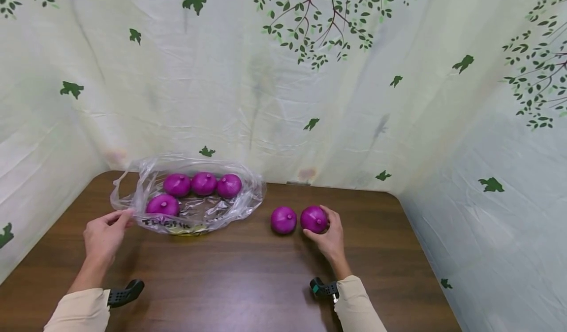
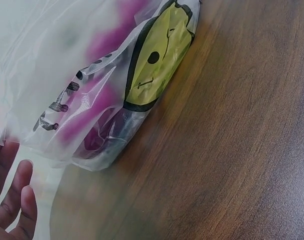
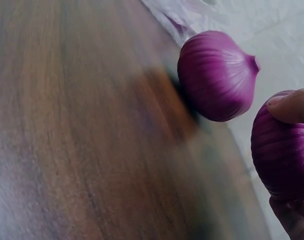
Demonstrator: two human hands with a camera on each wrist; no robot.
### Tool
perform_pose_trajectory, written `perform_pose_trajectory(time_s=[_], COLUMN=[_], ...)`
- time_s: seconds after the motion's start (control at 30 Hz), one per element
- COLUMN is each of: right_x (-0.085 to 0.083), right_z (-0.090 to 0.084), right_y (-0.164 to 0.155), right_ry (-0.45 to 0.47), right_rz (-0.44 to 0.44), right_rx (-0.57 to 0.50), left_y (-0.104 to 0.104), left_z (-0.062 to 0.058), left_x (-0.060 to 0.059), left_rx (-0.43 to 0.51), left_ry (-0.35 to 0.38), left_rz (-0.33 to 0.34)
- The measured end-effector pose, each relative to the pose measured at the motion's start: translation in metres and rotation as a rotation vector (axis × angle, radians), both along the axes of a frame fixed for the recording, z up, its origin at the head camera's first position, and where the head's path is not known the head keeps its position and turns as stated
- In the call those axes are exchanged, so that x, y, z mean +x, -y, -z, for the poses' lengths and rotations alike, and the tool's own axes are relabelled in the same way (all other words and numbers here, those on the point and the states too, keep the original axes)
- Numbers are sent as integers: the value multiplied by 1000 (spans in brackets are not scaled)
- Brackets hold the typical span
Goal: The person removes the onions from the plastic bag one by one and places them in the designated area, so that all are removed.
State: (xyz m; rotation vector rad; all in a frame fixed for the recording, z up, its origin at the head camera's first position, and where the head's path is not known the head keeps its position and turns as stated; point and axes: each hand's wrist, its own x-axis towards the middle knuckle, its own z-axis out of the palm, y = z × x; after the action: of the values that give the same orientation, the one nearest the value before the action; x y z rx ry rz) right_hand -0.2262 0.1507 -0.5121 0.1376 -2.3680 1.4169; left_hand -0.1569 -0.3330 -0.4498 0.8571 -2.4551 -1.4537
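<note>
A clear plastic bag (image 1: pixel 248 209) with black lettering and a yellow print lies at the back left of the table, its mouth spread wide. Inside it sit several red onions (image 1: pixel 204 183). My left hand (image 1: pixel 105 233) pinches the bag's near left edge; in the left wrist view, fingers (image 2: pixel 14 195) show beside the plastic. To the right of the bag, one red onion (image 1: pixel 283 220) rests on the wood. Just beside it my right hand (image 1: pixel 330 233) grips another red onion (image 1: pixel 313 219) between thumb and fingers, as the right wrist view also shows.
The brown wooden table (image 1: pixel 248 282) has rounded back corners. A pale curtain (image 1: pixel 221 100) printed with leaves and branches hangs behind and at both sides. Each wrist wears a black strap (image 1: pixel 126 293).
</note>
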Motion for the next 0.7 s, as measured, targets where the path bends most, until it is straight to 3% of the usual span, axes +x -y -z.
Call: perform_pose_trajectory(time_s=[0.23,0.7], right_x=[-5,-8], right_z=[11,22], right_y=[1,5], right_ry=[25,88], right_rz=[31,50], right_rx=[11,23], left_y=[-2,0], left_z=[-2,1], left_x=[0,1], left_rx=[36,3], left_ry=[-7,-4], left_rz=[-7,-12])
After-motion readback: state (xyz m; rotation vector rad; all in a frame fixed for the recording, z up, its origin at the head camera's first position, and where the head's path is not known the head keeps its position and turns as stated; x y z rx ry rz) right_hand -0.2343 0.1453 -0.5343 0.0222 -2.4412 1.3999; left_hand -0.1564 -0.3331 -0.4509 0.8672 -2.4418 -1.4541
